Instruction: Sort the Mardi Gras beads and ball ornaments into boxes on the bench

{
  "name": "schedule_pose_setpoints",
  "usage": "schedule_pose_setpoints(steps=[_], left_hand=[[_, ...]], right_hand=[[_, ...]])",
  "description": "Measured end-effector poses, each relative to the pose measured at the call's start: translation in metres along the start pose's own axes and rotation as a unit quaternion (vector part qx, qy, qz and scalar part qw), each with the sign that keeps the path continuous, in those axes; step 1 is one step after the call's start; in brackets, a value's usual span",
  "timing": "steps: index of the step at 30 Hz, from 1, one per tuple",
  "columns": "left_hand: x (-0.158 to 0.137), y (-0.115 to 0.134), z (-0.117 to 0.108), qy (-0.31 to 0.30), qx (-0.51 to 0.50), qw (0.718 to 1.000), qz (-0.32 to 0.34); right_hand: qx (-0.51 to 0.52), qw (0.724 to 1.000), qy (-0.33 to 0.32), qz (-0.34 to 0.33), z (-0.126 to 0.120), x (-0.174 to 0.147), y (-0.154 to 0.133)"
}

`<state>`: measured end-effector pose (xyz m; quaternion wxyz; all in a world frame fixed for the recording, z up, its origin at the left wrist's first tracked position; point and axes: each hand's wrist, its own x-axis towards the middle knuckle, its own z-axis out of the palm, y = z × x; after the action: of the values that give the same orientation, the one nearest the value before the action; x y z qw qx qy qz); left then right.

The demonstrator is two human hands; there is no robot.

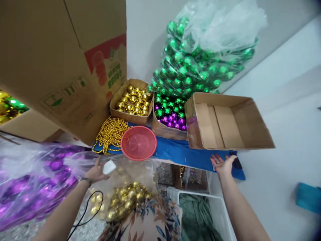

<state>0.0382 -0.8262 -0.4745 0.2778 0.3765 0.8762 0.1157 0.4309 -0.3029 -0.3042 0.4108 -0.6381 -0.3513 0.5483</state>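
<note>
My left hand (96,172) is open, one finger stretched forward and the thumb apart. A small white squarish piece (109,167) lies against its inner side; whether the hand supports it I cannot tell. Just ahead is a heap of gold bead strings (111,132), beside a red plastic bowl (138,143) that looks nearly bare inside. My right hand (222,164) is open, palm up, at the front edge of the blue cloth (173,150). A dark flat object (235,160) lies right behind its thumb. Above that hand, an open cardboard box (225,124) shows its bare inside.
Boxes hold gold balls (134,100) and green and purple balls (172,117). A clear bag of green balls (190,67) rises behind. A tall carton (62,67), a bag of purple balls (37,180) and a bag of gold balls (127,197) crowd the left. A white bin (223,204) holds green cloth.
</note>
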Motion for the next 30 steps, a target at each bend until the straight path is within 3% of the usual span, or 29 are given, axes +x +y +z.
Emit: schedule_pose_setpoints(steps=[3, 4, 6, 8, 11, 14, 16, 19, 22, 24, 26, 27, 28, 30], left_hand=[[-0.019, 0.007, 0.001, -0.056, 0.046, 0.997, 0.009], [-0.029, 0.010, 0.003, -0.057, 0.050, 0.997, 0.008], [-0.056, 0.017, 0.008, -0.070, 0.061, 0.996, 0.014], [-0.087, 0.026, 0.012, -0.086, 0.066, 0.994, 0.031], [-0.137, 0.041, 0.017, -0.097, 0.060, 0.992, 0.061], [-0.181, 0.055, 0.025, -0.080, 0.040, 0.994, 0.069], [-0.205, 0.059, 0.035, -0.047, 0.027, 0.996, 0.074], [-0.231, 0.054, 0.056, 0.054, 0.043, 0.990, 0.121], [-0.239, 0.046, 0.070, 0.166, 0.064, 0.968, 0.176], [-0.240, 0.049, 0.067, 0.184, 0.070, 0.965, 0.175], [-0.244, 0.062, 0.054, 0.168, 0.077, 0.969, 0.166], [-0.248, 0.070, 0.045, 0.154, 0.078, 0.971, 0.164], [-0.251, 0.076, 0.037, 0.148, 0.072, 0.973, 0.163], [-0.259, 0.086, 0.023, 0.135, 0.074, 0.977, 0.150]], right_hand=[[-0.078, 0.997, 0.001, 0.002, 0.011, -0.039, 0.071], [-0.138, 0.989, -0.059, -0.002, 0.023, -0.056, 0.097], [-0.242, 0.946, -0.216, -0.001, 0.060, -0.090, 0.142], [-0.279, 0.913, -0.298, 0.003, 0.110, -0.115, 0.173], [-0.339, 0.892, -0.295, 0.052, 0.185, -0.129, 0.198], [-0.373, 0.877, -0.289, 0.092, 0.230, -0.128, 0.218], [-0.374, 0.871, -0.303, 0.093, 0.241, -0.131, 0.228], [-0.364, 0.874, -0.314, 0.064, 0.234, -0.142, 0.228], [-0.341, 0.885, -0.316, 0.003, 0.210, -0.150, 0.212], [-0.334, 0.870, -0.351, -0.089, 0.184, -0.154, 0.199], [-0.365, 0.803, -0.415, -0.222, 0.150, -0.158, 0.190], [-0.395, 0.744, -0.456, -0.288, 0.132, -0.160, 0.187], [-0.436, 0.670, -0.498, -0.335, 0.116, -0.161, 0.188], [-0.529, 0.499, -0.580, -0.367, 0.092, -0.166, 0.198]])
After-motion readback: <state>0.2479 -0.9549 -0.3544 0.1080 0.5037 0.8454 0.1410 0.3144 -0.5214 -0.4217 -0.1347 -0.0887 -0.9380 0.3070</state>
